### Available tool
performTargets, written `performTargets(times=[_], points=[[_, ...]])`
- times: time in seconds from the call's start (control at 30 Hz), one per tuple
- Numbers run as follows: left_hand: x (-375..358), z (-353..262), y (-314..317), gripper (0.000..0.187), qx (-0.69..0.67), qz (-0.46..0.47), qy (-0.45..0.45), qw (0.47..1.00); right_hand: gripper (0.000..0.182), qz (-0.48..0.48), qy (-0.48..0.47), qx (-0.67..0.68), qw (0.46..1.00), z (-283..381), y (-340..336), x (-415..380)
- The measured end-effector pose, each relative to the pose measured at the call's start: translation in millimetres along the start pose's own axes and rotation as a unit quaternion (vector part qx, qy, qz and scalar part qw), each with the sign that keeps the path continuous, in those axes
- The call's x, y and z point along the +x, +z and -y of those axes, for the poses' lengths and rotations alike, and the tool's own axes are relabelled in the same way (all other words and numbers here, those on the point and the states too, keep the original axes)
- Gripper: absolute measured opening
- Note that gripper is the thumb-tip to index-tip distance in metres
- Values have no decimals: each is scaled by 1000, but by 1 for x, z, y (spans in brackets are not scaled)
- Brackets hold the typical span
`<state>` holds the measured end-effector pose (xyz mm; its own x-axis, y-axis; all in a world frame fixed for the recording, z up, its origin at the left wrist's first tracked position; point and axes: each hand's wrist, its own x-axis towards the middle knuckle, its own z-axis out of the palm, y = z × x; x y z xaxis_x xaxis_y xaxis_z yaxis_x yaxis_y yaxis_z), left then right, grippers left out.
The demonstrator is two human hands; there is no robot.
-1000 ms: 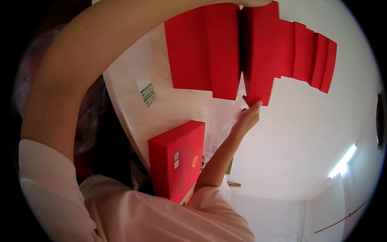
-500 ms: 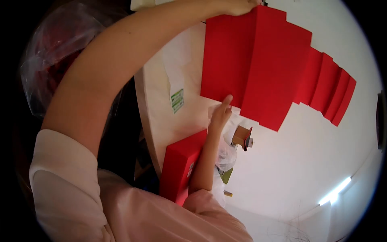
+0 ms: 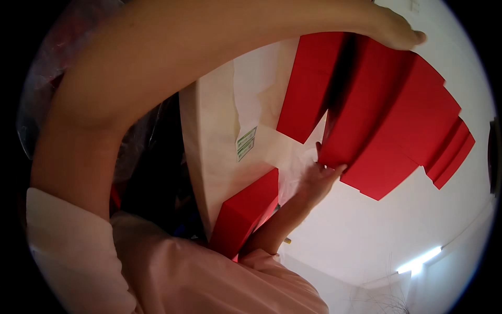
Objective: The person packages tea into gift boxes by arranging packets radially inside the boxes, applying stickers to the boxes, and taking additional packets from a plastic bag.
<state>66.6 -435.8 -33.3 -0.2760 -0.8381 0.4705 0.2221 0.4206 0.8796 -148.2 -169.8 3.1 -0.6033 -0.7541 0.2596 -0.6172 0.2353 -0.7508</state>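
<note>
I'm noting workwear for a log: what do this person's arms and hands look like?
The hands are ungloved and the forearms bare, with no watch or bracelet showing. The sleeves are short, loose and pale, whitish to pinkish, with no visible markings.

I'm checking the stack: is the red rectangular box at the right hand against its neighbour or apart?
Apart: a dark gap, pale near the right hand, separates the red rectangular box from its red neighbour.

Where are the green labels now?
The labels are just left of centre in the head view, above the lone red box and left of the red stack.
</note>
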Motion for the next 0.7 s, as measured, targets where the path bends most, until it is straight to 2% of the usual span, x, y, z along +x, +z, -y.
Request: performTargets(times=[0.03,0.17,0.27,0.37,0.43,0.5,0.53,0.57,0.63,0.67,0.7], points=[[-1,0,1,64,-4,-3,0,1000,68,23,27,130,991,12,-3,-1],[-6,1,8,61,-21,-7,-2,1000,74,18,69,74,995,33,-10,-8],[-13,2,7,59,-29,-11,-6,1000,73,26,115,183,976,49,-10,-8],[-17,2,7,57,-33,-16,-5,999,73,35,81,175,981,52,-5,-4],[-20,0,6,56,-28,-18,-6,999,68,5,108,176,978,50,-3,-4],[-20,-2,5,54,-20,-22,-5,1000,62,-120,59,73,988,45,3,-6],[-20,-1,5,54,-14,-26,-5,1000,57,-83,-4,113,990,49,-2,-2],[-20,-1,6,53,-9,-31,-5,999,56,-72,136,167,974,61,-11,-1],[-19,-1,8,52,9,-46,-7,999,56,-48,102,145,983,35,-28,10],[-18,-1,10,51,21,-54,-10,998,55,-95,72,80,990,42,-10,2],[-19,0,11,51,34,-67,-13,997,55,-97,70,96,988,42,-10,2]])
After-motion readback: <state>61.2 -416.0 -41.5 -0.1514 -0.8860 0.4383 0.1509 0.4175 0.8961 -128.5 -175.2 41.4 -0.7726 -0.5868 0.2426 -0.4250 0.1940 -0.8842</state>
